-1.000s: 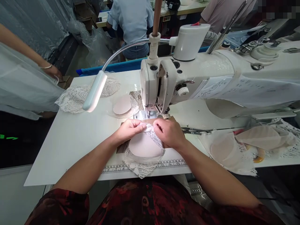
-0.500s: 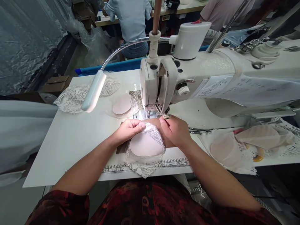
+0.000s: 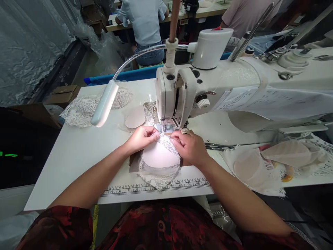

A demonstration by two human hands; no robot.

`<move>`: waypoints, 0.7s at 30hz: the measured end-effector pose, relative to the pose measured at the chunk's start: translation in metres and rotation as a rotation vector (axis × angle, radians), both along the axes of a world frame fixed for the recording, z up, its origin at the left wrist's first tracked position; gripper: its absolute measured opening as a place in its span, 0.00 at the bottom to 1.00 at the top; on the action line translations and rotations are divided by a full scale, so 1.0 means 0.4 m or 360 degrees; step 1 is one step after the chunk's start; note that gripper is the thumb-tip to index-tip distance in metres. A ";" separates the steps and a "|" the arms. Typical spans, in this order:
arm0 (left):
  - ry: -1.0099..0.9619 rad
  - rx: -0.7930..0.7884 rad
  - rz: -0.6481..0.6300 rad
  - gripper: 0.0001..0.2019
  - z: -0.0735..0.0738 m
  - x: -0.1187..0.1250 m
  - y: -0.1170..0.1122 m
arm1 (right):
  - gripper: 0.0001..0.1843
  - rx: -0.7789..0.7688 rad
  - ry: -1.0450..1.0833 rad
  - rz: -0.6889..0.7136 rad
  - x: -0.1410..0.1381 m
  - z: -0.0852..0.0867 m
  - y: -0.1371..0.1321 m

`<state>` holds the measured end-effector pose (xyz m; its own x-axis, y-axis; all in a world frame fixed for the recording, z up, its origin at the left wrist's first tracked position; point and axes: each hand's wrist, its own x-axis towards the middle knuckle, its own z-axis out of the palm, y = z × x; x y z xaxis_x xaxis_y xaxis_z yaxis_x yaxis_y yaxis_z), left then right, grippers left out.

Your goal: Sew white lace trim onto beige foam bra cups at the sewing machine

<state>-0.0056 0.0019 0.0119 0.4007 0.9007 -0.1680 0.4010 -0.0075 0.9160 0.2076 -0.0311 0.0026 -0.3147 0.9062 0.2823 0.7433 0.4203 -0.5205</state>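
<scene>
White and marked in black, a ruler strip [image 3: 156, 188] runs along the near edge of the table [image 3: 78, 173], perhaps so lengths can be read on the spot. The pointed lace end of a pale cup piece [image 3: 160, 158] laps onto it; the rest lies over a brown board [image 3: 134, 164], smooth panel upward, which leaves its rim in plain view.

At the far rim, the left hand [image 3: 142, 139] pinches the lace narrowly between thumb and index finger, while the right hand [image 3: 191, 147] has its fingers drawn together on the edge opposite. The cup's body thus lies on the near side of both sets of fingers, with only a short stretch of lace between them. Two grips so close together probably keep that edge straight and steady near the presser foot of the sewing machine [image 3: 213, 78]; whether lace sits under the foot is too small to tell.

Dark scissors [image 3: 218, 146] lie just beside the right hand, presumably for easy reach. Past the left hand rests a second cup piece [image 3: 135, 117], and a gooseneck lamp [image 3: 105, 104] hangs over that side, apparently to brighten the work. Farthest off, a person in light blue [image 3: 143, 26] sits facing away.
</scene>
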 end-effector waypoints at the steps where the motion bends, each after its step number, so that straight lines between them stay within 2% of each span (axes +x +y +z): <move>1: 0.0066 0.0033 -0.0060 0.14 0.000 0.001 0.015 | 0.12 0.0077 -0.0073 0.0069 0.000 -0.002 0.001; 4: 0.0266 0.0199 -0.0224 0.12 0.006 0.009 0.054 | 0.13 0.0132 -0.0325 0.0227 -0.007 -0.003 0.003; 7: 0.0639 0.0613 -0.0211 0.09 0.028 0.014 0.065 | 0.12 0.0103 -0.0504 0.0213 -0.018 0.003 0.005; 9: 0.0865 0.0890 -0.0147 0.10 0.049 0.012 0.050 | 0.11 0.0102 -0.0545 0.0191 -0.022 0.006 0.005; 12: 0.0908 0.1082 -0.0206 0.11 0.070 0.011 0.005 | 0.11 0.0086 -0.0573 0.0185 -0.023 0.006 0.005; 14: 0.0855 0.1142 -0.0363 0.12 0.063 0.015 -0.026 | 0.12 0.0054 -0.0582 0.0181 -0.022 0.006 0.004; 16: 0.0868 0.1212 -0.0474 0.13 0.043 0.022 -0.045 | 0.15 0.0020 -0.0582 0.0167 -0.022 0.005 0.003; 19: 0.0968 0.1282 -0.0500 0.14 0.008 0.026 -0.055 | 0.18 -0.0014 -0.0593 0.0164 -0.024 0.006 0.003; 21: 0.1011 0.1272 -0.0512 0.14 -0.003 0.022 -0.053 | 0.19 -0.0038 -0.0607 0.0172 -0.024 0.008 0.003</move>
<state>0.0033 -0.0194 0.0107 0.6858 0.7094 0.1625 0.6749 -0.7035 0.2227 0.1978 -0.0298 0.0057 -0.4867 0.8672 0.1056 0.8375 0.4975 -0.2261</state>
